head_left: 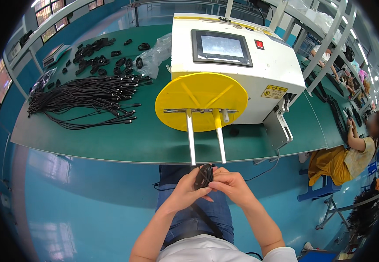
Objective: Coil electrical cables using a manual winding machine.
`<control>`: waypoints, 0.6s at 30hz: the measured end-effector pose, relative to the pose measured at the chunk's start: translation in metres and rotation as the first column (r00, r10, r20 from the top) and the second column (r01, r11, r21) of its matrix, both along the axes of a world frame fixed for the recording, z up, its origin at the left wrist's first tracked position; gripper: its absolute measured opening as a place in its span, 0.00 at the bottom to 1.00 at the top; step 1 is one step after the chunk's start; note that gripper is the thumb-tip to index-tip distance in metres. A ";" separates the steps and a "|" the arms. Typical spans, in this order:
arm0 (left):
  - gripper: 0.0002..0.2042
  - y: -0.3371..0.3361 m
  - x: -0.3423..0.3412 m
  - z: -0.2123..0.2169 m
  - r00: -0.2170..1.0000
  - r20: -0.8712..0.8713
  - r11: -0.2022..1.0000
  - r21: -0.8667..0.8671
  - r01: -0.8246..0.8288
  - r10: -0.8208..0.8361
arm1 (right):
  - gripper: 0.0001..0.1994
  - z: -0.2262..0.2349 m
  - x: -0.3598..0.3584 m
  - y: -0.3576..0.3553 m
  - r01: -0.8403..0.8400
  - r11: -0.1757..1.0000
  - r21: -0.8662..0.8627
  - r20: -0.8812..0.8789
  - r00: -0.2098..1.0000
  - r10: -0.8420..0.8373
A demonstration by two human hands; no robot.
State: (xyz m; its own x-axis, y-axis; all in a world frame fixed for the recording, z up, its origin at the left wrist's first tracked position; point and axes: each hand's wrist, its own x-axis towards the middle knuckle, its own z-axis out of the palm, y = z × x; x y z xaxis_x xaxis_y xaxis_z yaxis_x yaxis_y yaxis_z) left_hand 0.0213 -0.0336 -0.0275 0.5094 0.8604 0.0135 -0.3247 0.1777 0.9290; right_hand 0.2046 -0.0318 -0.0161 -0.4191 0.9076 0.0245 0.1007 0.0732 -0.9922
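Note:
A small coiled black cable point(204, 175) is between my hands, above my lap and just in front of the table edge. My left hand point(187, 187) grips the coil from the left. From the right, my right hand point(231, 185) pinches at its lower side. Just beyond my hands, two prongs, one silver point(190, 137) and one partly yellow point(219, 135), stick out toward me from a round yellow disc point(176, 98). The disc sits on the front of a white machine point(259, 83) with a screen point(221, 46) and a red switch point(259, 44).
A bundle of straight black cables point(80, 98) lies left on the green table point(150, 139). Behind it are several coiled cables point(93, 50) and a clear plastic bag point(157, 54). A metal bracket point(279, 129) juts from the machine's right. A seated person point(357, 148) handles cables at far right.

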 end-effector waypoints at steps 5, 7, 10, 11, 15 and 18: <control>0.22 0.000 0.003 0.000 0.994 -0.109 0.998 -0.059 0.007 -0.014 | 0.04 0.011 -0.007 0.000 0.054 0.998 0.027 0.112 0.992 -0.056; 0.18 -0.002 0.005 0.002 0.973 -0.226 0.997 -0.049 -0.063 0.050 | 0.04 0.013 -0.012 -0.002 0.144 0.989 0.026 0.088 0.985 -0.146; 0.15 -0.001 0.005 0.008 0.930 -0.358 0.995 -0.022 -0.101 0.087 | 0.05 0.010 -0.012 0.002 0.180 0.984 -0.002 0.024 0.983 -0.180; 0.13 -0.002 0.004 0.011 0.899 -0.428 0.994 -0.004 -0.107 0.095 | 0.05 0.008 -0.011 0.005 0.166 0.986 -0.028 -0.024 0.986 -0.167; 0.13 -0.002 0.002 0.001 0.876 -0.462 0.989 0.112 -0.096 0.137 | 0.08 0.003 -0.002 0.009 0.029 0.972 -0.233 -0.123 0.991 -0.059; 0.15 -0.001 0.000 0.002 0.877 -0.467 0.989 0.132 -0.059 0.114 | 0.09 0.002 -0.003 0.007 -0.047 0.933 -0.356 -0.157 0.988 -0.010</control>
State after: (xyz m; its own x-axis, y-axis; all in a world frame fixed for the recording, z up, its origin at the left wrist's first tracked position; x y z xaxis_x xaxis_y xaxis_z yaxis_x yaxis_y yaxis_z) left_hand 0.0215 -0.0349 -0.0250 0.4027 0.9084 -0.1122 0.1477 0.0565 0.9874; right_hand 0.2021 -0.0247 -0.0142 -0.4529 0.8602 -0.2345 -0.0529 -0.2885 -0.9560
